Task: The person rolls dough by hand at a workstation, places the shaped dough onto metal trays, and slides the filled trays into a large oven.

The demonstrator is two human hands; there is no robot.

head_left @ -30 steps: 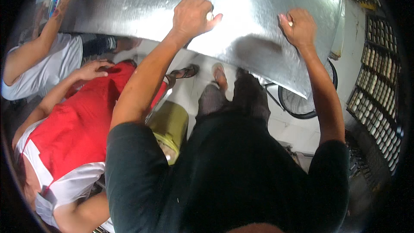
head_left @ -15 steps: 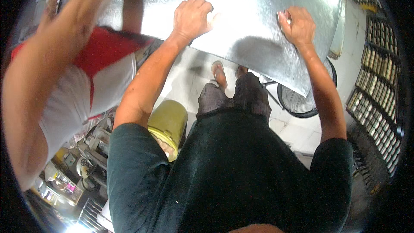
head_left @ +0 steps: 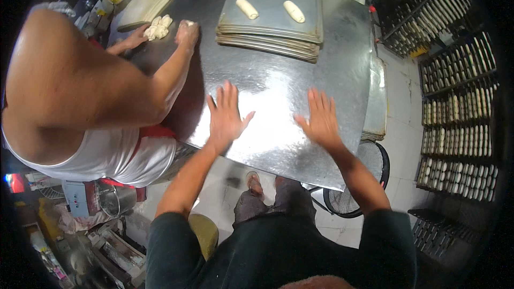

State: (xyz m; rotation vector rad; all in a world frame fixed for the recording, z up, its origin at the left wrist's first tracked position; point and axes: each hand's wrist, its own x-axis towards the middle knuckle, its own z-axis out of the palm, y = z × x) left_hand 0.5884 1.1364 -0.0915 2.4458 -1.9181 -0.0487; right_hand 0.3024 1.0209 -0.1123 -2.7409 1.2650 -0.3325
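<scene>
The left hand (head_left: 225, 115) is over the near part of the shiny metal tabletop (head_left: 273, 152), palm down, its fingers straight and slightly spread, with the thumb held out toward the right. The right hand (head_left: 323, 120) is level with it, well apart, with its fingers also straight and its thumb pointing left. Both hands are wide open and have hold of nothing that shows; whether anything lies beneath the palms is hidden, and how firmly they press cannot be told.

Beyond the hands, on the far side of the tabletop, is a stack of metal trays (head_left: 267, 33). On the top tray lie two pale rolls of dough, apart from each other: the left roll (head_left: 247, 8) and the right roll (head_left: 294, 12), both lying at a slant.

On the left, a co-worker in a white top (head_left: 115, 152) leans over the tabletop, both arms reaching to a cluster of dough pieces (head_left: 159, 28). A flat slab of dough (head_left: 147, 6) lies just beyond the cluster.

On the right stands a rack (head_left: 423, 112) filled with rows of pale, long pieces. A round black fan (head_left: 369, 176) is near the tabletop's right corner, and a yellow bucket (head_left: 204, 234) stands on the floor at the near left.
</scene>
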